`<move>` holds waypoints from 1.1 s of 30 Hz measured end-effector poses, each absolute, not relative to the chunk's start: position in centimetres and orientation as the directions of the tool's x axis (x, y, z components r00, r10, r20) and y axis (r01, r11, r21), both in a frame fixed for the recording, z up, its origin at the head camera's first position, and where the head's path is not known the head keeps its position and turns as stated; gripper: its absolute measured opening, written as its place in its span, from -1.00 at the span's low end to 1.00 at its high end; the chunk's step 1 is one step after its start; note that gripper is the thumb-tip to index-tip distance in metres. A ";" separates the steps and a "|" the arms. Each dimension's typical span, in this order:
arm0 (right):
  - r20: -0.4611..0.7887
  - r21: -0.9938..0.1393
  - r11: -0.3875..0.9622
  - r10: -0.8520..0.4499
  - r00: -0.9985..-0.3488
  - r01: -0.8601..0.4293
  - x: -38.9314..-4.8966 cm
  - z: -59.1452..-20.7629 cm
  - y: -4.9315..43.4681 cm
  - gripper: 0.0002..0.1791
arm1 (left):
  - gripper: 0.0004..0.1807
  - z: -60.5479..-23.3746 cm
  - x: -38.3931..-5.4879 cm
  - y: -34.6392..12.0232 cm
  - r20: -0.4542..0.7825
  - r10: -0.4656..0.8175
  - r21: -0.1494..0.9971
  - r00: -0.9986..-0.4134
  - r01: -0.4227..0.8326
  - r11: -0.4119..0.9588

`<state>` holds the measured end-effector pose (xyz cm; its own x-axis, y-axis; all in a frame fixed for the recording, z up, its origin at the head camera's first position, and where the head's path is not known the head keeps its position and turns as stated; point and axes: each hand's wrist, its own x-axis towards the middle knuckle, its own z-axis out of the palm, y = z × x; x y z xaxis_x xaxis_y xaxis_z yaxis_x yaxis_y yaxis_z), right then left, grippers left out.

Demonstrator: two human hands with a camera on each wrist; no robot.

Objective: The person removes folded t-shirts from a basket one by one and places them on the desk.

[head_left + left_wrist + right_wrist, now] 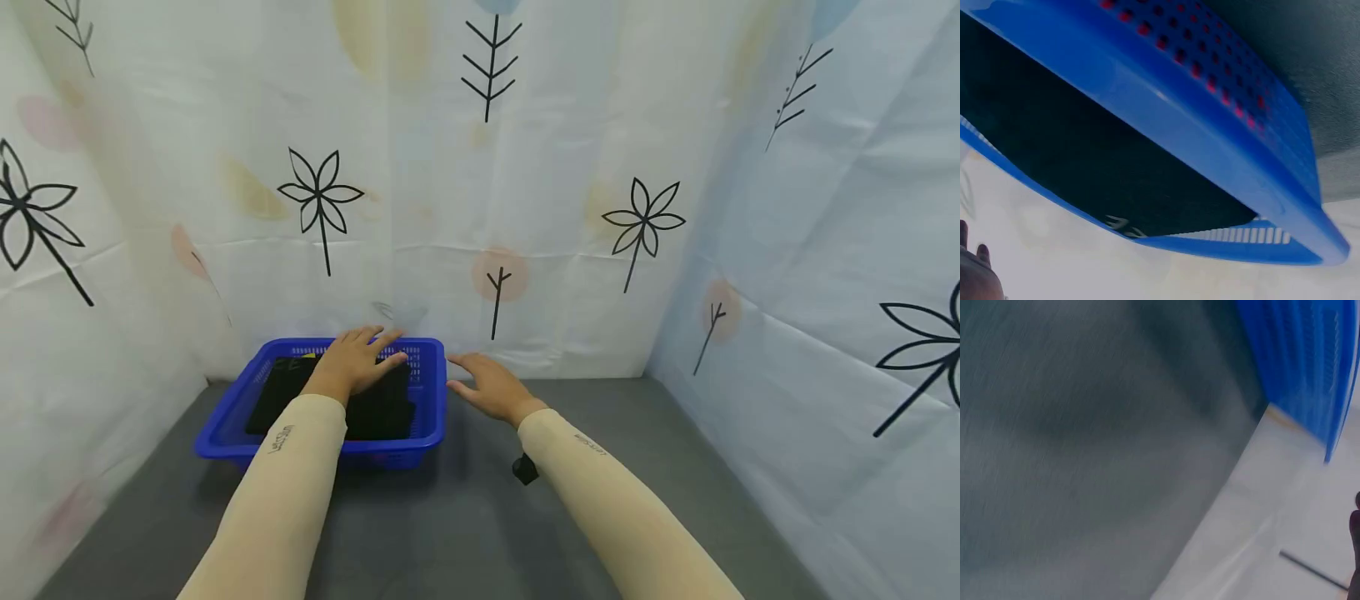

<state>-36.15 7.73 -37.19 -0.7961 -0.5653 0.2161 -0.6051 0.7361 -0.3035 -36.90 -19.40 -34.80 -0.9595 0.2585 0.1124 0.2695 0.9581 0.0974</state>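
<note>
A blue plastic basket with perforated walls stands at the left back of the table. Inside lies a flat black item, its kind unclear; pale lettering marks it in the left wrist view, where the dark surface fills much of the basket. Over the basket is my left hand, fingers spread and fairly straight; whether it touches the black item I cannot tell. Just off the basket's right side, my right hand reaches with extended fingers and holds nothing visible. Only fingertips show in the right wrist view.
The grey tabletop spreads in front of the basket and to its right. White patterned curtains close off the back and both sides, with the back one right behind the basket. A small yellow patch shows at the basket's far side.
</note>
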 end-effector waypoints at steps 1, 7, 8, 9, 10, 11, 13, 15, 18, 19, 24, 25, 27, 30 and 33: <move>0.210 -0.337 0.730 -0.558 -0.803 -0.595 -36.0 -37.2 7.4 -0.38 | -0.20 -34.8 -36.9 -19.7 0.111 0.247 0.112 -0.963 0.259 0.959; 0.172 -0.590 0.625 -0.522 -0.835 -0.512 -35.1 -37.5 5.0 -0.34 | -0.21 -35.3 -36.8 -22.0 0.089 0.162 0.170 -0.983 0.176 0.970; 0.164 -0.623 0.607 -0.515 -0.841 -0.493 -35.0 -37.6 4.6 -0.33 | -0.21 -35.4 -36.7 -22.4 0.089 0.152 0.180 -0.984 0.166 0.970; 0.157 -0.652 0.591 -0.508 -0.847 -0.475 -35.0 -37.7 4.2 -0.33 | -0.21 -35.6 -36.7 -22.9 0.092 0.141 0.190 -0.986 0.157 0.969; 0.148 -0.678 0.578 -0.499 -0.854 -0.455 -35.0 -37.9 3.7 -0.32 | -0.19 -35.8 -36.6 -23.4 0.096 0.132 0.201 -0.987 0.149 0.968; 0.139 -0.702 0.564 -0.490 -0.860 -0.435 -35.0 -38.0 3.3 -0.32 | -0.18 -36.0 -36.5 -23.8 0.100 0.122 0.215 -0.987 0.141 0.966; 0.108 -0.749 0.542 -0.469 -0.877 -0.382 -34.7 -37.8 2.4 -0.31 | -0.14 -36.3 -36.3 -24.8 0.105 0.107 0.246 -0.989 0.130 0.960; 0.079 -0.784 0.526 -0.444 -0.893 -0.331 -34.5 -37.6 1.5 -0.29 | -0.10 -36.5 -36.1 -25.8 0.106 0.092 0.273 -0.990 0.118 0.955; 0.021 -0.828 0.504 -0.410 -0.912 -0.246 -33.9 -37.0 0.1 -0.25 | -0.06 -36.9 -36.0 -27.4 0.103 0.076 0.294 -0.992 0.104 0.950; 0.008 -0.834 0.503 -0.400 -0.916 -0.226 -33.7 -37.0 -0.3 -0.24 | -0.06 -37.0 -36.0 -27.8 0.101 0.072 0.298 -0.992 0.099 0.949; -0.054 -0.884 0.454 -0.346 -0.937 -0.117 -33.1 -37.5 -2.2 -0.22 | -0.10 -37.5 -35.4 -29.5 0.070 0.052 0.328 -0.996 0.073 0.942; -0.064 -0.897 0.433 -0.333 -0.941 -0.092 -33.0 -37.8 -2.5 -0.22 | -0.10 -37.7 -35.2 -29.8 0.062 0.050 0.335 -0.997 0.068 0.940; -0.086 -0.918 0.395 -0.305 -0.948 -0.044 -33.0 -38.3 -3.1 -0.20 | -0.10 -37.9 -35.0 -30.2 0.053 0.049 0.345 -0.997 0.064 0.936; -0.109 -0.929 0.370 -0.265 -0.958 0.003 -32.9 -38.9 -3.8 -0.17 | -0.10 -38.4 -34.8 -30.8 0.034 0.039 0.359 -0.999 0.048 0.932; -0.148 -0.923 0.380 -0.221 -0.964 0.055 -32.9 -39.3 -4.1 -0.13 | -0.09 -38.8 -34.7 -31.3 0.006 0.012 0.397 -1.000 0.014 0.918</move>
